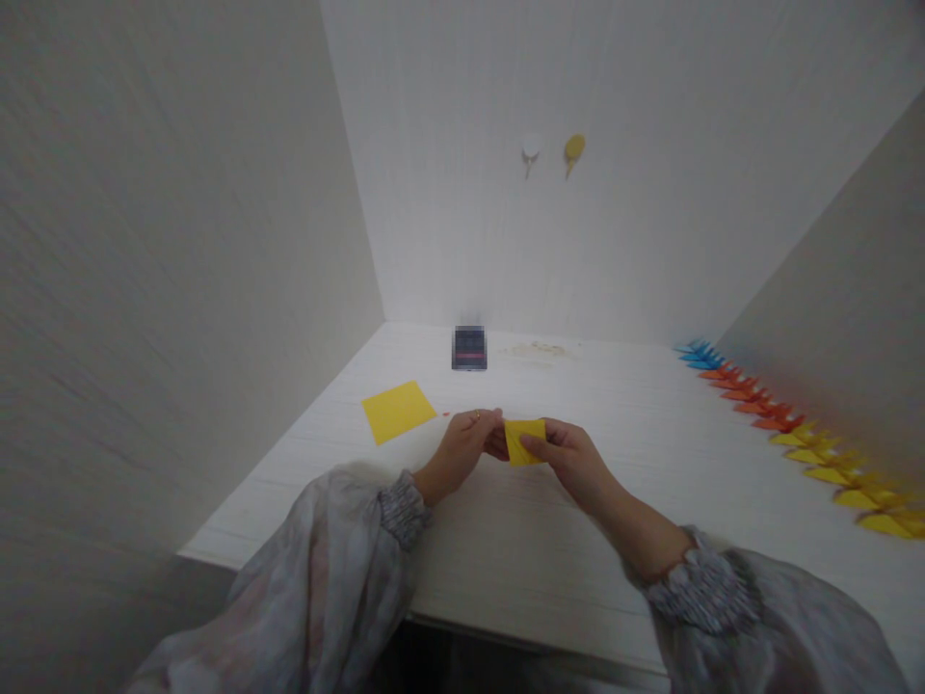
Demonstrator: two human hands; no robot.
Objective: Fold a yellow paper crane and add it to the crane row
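Observation:
A small folded square of yellow paper (525, 430) is held up over the white table. My right hand (574, 461) pinches it from the right, with the thumb lying across its front face and the fingers partly hidden behind. At the paper's left edge, my left hand (464, 446) has its fingers curled in against it; the exact contact of the fingertips is hard to see. A flat sheet of yellow paper (399, 412) lies on the table, left of my left hand.
Along the right side of the white table (498, 569) runs a row of folded paper figures (777, 414) in blue, orange-red and yellow. A dark, blurred device (469, 348) stands near the back wall. Two hooks, one white (531, 152) and one yellow (574, 147), are on that wall.

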